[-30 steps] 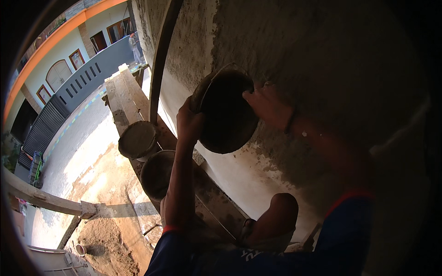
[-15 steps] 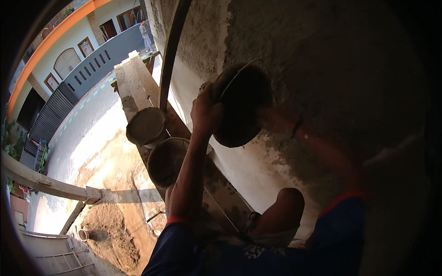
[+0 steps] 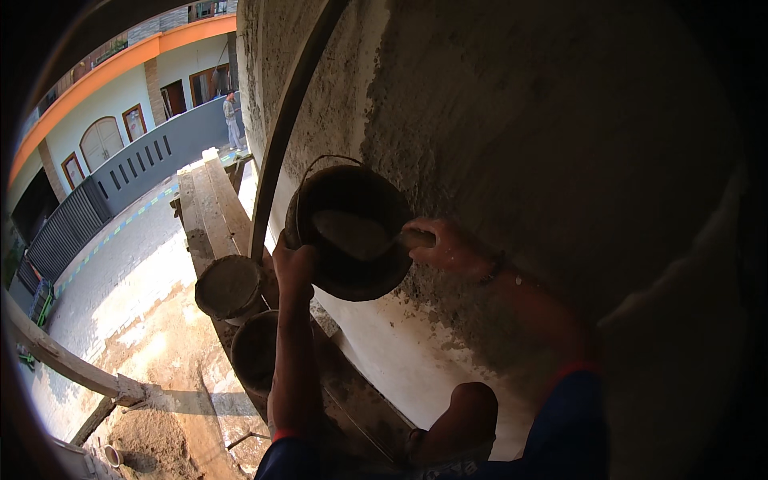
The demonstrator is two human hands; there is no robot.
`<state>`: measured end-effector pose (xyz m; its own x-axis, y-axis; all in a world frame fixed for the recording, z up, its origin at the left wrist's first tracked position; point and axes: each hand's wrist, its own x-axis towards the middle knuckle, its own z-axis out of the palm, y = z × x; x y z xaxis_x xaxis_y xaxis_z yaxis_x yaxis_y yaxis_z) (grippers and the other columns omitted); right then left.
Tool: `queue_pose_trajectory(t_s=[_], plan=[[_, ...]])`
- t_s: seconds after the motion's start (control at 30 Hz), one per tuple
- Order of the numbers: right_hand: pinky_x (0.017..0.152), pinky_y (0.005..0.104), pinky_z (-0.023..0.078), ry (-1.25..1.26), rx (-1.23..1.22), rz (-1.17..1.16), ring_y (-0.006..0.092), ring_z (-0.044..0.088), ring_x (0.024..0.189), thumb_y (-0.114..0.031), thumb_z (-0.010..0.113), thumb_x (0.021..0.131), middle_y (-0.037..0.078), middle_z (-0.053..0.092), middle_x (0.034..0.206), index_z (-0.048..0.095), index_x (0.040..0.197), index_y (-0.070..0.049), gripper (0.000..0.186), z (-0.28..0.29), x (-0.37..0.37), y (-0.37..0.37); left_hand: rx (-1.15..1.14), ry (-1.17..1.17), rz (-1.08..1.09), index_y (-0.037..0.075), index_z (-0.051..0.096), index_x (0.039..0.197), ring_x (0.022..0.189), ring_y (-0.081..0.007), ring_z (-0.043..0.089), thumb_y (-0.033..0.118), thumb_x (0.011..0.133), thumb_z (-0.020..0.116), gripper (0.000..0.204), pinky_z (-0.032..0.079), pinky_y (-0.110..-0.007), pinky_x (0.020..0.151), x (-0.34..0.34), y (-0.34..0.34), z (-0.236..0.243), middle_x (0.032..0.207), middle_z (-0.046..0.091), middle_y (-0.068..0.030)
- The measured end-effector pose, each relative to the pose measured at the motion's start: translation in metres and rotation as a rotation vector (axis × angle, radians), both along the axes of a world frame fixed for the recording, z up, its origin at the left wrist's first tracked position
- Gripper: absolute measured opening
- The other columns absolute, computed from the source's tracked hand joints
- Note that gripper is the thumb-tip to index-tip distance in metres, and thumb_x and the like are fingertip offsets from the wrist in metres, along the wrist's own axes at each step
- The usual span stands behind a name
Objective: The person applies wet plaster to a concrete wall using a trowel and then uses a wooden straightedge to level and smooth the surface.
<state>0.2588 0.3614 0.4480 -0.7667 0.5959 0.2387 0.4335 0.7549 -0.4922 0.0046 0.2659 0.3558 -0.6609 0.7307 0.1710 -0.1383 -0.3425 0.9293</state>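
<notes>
My left hand (image 3: pixel 294 268) is closed on the left rim of a dark bucket (image 3: pixel 364 282), which is tilted so that its mouth faces me. Its wire handle arches over the top. My right hand (image 3: pixel 454 248), at the bucket's right rim, grips what looks like a trowel (image 3: pixel 352 232), its pale blade inside the bucket. Deep shadow hides most of the inside. Just beyond is a rough, partly plastered wall (image 3: pixel 480 128). Left of my left forearm, two more buckets stand on the planks: one filled with grey mortar (image 3: pixel 230 286), the other dark (image 3: pixel 252 352) and partly behind my arm.
I am up on scaffold planks (image 3: pixel 214 204) along the wall. A dark upright pole (image 3: pixel 280 136) rises beside the buckets, and a wooden beam (image 3: pixel 64 352) crosses at left. Far below lie a sand heap (image 3: pixel 152 440) and a paved street; a person (image 3: pixel 231 120) stands by the grey fence.
The bucket has come down and left from against the wall, and its inside now shows. My left hand stayed on its rim; my right hand, blurred before, is now clear at its right side.
</notes>
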Motion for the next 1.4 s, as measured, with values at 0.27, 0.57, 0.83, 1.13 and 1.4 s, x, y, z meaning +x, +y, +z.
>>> queue_pose_trajectory(t_s=[0.27,0.57,0.83,1.13,1.4], plan=[[0.063,0.0321,0.05,-0.1,0.184,0.069,0.0174,0.063,0.07,-0.028,0.068,0.085,0.012,0.066,0.086,0.061,0.112,0.001,0.041,0.186,-0.007,-0.021,0.033,-0.02,0.131,-0.007,0.056,0.118,0.086,-0.0221,0.065,-0.002,0.064,0.053,0.054,0.053,-0.032,0.079,-0.034,-0.021,0.018,0.101,0.066,-0.0136],[0.051,0.0245,0.042,0.233,0.551,-0.403,0.0058,0.046,0.055,-0.039,0.059,0.092,-0.002,0.051,0.07,0.058,0.118,0.0,0.047,0.303,0.04,0.093,-0.03,0.029,0.155,-0.007,0.056,0.117,0.081,-0.0204,0.064,0.001,0.063,0.053,0.054,0.052,-0.031,0.076,-0.034,-0.016,0.016,0.098,0.066,-0.0133],[0.055,0.0242,0.046,-0.046,0.182,-0.455,0.0056,0.051,0.06,-0.045,0.06,0.089,-0.001,0.053,0.076,0.056,0.117,0.001,0.055,0.222,0.038,0.009,-0.048,0.005,0.036,-0.007,0.056,0.116,0.083,-0.021,0.064,0.0,0.063,0.052,0.054,0.052,-0.031,0.078,-0.032,-0.007,-0.002,0.098,0.065,-0.0145],[0.052,0.0301,0.052,-0.044,-0.97,-0.171,0.0153,0.059,0.055,-0.026,0.059,0.089,0.009,0.058,0.084,0.053,0.109,0.003,0.036,0.017,0.018,-0.034,0.031,0.11,-0.051,-0.008,0.054,0.119,0.085,-0.0183,0.063,-0.002,0.067,0.051,0.053,0.051,-0.029,0.079,-0.005,-0.01,0.005,0.099,0.065,-0.0129],[0.054,0.0363,0.054,-0.113,-0.533,-0.245,0.0244,0.066,0.063,-0.017,0.059,0.084,0.015,0.061,0.081,0.057,0.099,0.005,0.027,-0.024,-0.038,-0.017,0.04,0.169,-0.144,-0.007,0.053,0.121,0.08,-0.0168,0.063,0.0,0.063,0.054,0.058,0.052,-0.028,0.073,-0.01,-0.024,0.008,0.097,0.065,-0.0104]])
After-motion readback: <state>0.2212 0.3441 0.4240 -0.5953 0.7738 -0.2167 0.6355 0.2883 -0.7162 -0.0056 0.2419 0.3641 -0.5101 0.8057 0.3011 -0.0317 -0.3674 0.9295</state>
